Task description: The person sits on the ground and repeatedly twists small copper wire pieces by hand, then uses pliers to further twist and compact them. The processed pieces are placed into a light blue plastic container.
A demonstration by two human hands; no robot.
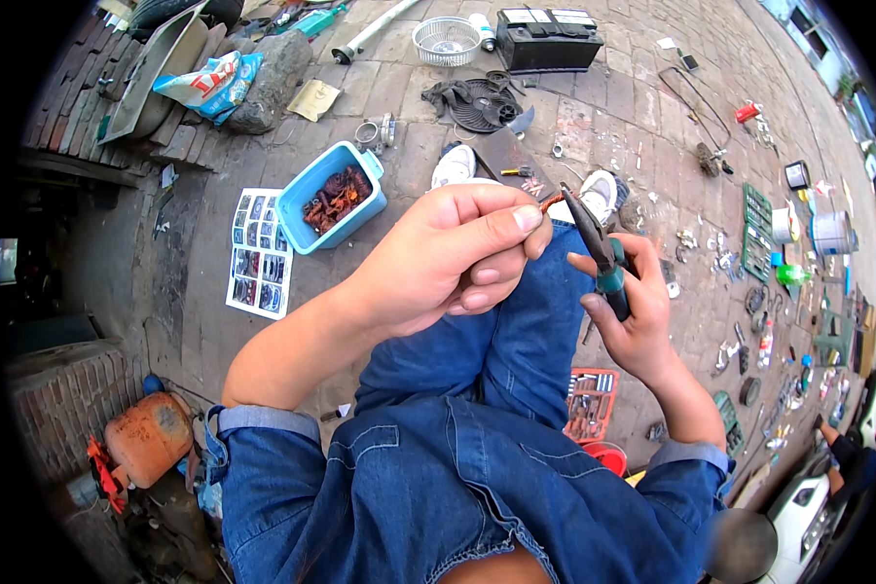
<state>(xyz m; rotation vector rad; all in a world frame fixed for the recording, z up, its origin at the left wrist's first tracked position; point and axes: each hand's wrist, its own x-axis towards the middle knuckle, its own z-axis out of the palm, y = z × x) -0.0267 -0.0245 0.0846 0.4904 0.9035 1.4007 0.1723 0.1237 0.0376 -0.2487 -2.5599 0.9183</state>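
Observation:
My left hand [460,255] pinches a short twisted copper wire [552,202] between thumb and forefinger. In my right hand [631,314] is a pair of pliers [591,233] with green and black handles. Their jaws are at the wire's free end; whether they bite it is too small to tell. Below the hands, a dark flat plate [496,150] lies between my shoes, with a yellow-handled piece [517,171] and small copper-coloured bits [533,187] on it. A light-blue plastic bin [354,228] to the left holds tangled reddish-brown wire scraps [339,197].
A printed picture sheet [259,248] lies beside the bin. Ahead are a black battery [550,55], a clear plastic basket [447,41] and a fan part [479,104]. An orange tank [150,439] stands left, a red socket set [591,401] right. Tools and cans litter the far right, near a person [843,460].

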